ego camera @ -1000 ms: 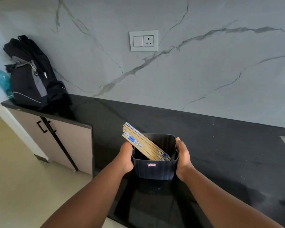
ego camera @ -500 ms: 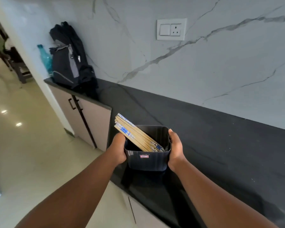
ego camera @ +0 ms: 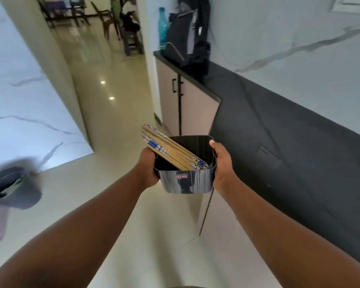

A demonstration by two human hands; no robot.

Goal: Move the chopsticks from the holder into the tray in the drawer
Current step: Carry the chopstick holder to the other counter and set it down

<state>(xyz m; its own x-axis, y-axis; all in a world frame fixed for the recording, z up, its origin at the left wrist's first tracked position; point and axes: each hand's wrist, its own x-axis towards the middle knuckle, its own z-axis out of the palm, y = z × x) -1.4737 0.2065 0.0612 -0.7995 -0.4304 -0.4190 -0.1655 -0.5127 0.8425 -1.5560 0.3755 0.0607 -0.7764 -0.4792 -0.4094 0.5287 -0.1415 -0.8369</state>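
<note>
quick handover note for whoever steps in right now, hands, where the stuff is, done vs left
Left hand: gripping the left side of the holder.
Right hand: gripping its right side.
The holder is held in the air over the floor, just off the edge of the black counter.
Chopsticks: all bundled inside, leaning out over the holder's left rim.
Done: holder picked up.
Left: no drawer or tray in view; find it, then move the chopsticks into the tray.

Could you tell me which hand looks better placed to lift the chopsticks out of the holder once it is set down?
Probably the left hand: the chopsticks lean out over its side of the holder, beside its fingers.
</note>
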